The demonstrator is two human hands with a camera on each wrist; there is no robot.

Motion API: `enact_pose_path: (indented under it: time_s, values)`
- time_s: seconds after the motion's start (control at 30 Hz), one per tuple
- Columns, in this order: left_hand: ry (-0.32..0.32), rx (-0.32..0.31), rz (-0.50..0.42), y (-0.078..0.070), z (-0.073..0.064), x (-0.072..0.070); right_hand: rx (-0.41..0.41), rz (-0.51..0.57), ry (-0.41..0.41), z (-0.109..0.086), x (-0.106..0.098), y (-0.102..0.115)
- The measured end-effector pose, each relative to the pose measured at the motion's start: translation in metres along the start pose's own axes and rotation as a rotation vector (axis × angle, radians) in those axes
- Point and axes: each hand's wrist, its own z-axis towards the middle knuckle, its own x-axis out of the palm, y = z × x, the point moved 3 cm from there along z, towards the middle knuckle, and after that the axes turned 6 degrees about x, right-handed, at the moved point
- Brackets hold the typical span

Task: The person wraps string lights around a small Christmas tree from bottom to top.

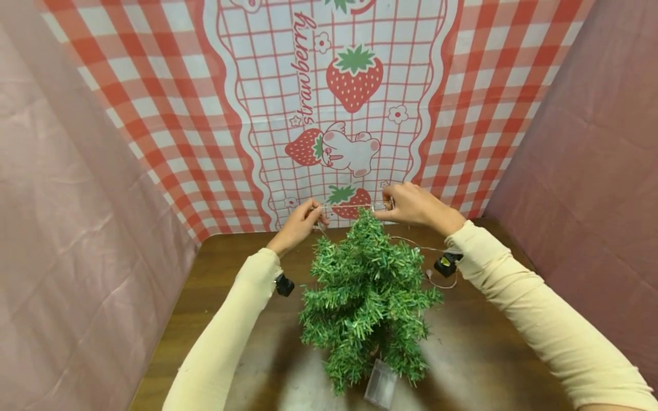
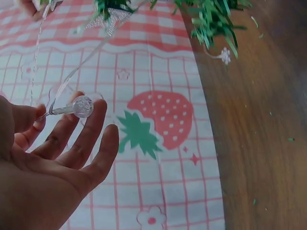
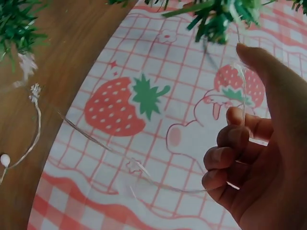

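A small green artificial Christmas tree (image 1: 367,297) stands on the table in the head view. Behind its tip, a thin clear string of lights stretches between the two hands. My left hand (image 1: 300,226) pinches the wire between thumb and forefinger, its other fingers spread. Beside those fingertips hangs a round clear bulb (image 2: 83,106). At the right of the treetop, my right hand (image 1: 413,206) grips the string with curled fingers. From under that hand, more of the wire (image 3: 103,143) trails off to the left in the right wrist view. A star-shaped light (image 2: 108,21) shows near the branches.
A clear plastic box (image 1: 381,385) lies at the tree's front base. Loose wire with a small light (image 1: 429,274) rests on the brown table (image 1: 241,319) at right. A strawberry-patterned checked cloth (image 1: 329,114) hangs behind, with pink fabric (image 1: 77,228) at both sides.
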Motion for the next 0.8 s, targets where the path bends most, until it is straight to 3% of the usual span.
enact_pose_path:
  time_s: [0.17,0.3,0.53,0.8]
  values:
    - [-0.086,-0.004,0.053,0.014,-0.016,-0.013,0.047,0.006,-0.034,-0.005,0.005,-0.017]
    - [-0.098,0.0,0.103,0.028,-0.033,-0.014,0.035,0.034,-0.03,-0.009,0.01,-0.023]
    - [-0.169,-0.06,0.019,0.049,-0.057,-0.022,-0.017,0.066,-0.03,-0.011,0.014,-0.02]
    - [-0.187,-0.018,-0.038,0.055,-0.078,-0.027,0.032,0.065,-0.013,-0.017,0.021,-0.018]
